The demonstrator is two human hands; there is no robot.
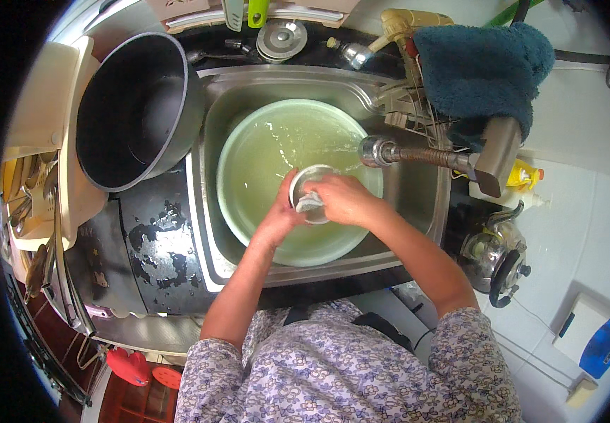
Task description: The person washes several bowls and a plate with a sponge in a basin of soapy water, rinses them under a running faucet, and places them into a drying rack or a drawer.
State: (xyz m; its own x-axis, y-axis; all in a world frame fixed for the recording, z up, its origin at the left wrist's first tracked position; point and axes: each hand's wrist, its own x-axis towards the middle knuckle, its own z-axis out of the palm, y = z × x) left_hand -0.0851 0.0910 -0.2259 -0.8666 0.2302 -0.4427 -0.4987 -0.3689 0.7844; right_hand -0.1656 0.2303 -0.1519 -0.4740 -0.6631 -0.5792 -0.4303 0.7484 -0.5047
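My left hand (pixel 285 209) grips the side of a small round bowl (pixel 313 173) with a white rim, over a large pale green basin (pixel 224 211) filled with greenish water. Inside the bowl, my right hand (pixel 336 195) presses a whitish cloth or sponge (pixel 309 201) with its fingers. The basin sits in a stainless steel sink (pixel 421 195). From the right, a flexible metal faucet (pixel 376 152) reaches over the basin's rim, and water sprays from it. The fingertips of my right hand are partly hidden in the bowl.
Left of the sink, a large dark pot (pixel 141 111) stands tilted by a cream utensil rack (pixel 75 143). A metal drain strainer (pixel 282 39) lies behind the sink. A blue-green towel (pixel 482 69) hangs above the faucet at right. Below it are a yellow bottle (pixel 521 174) and a glass kettle (pixel 495 254).
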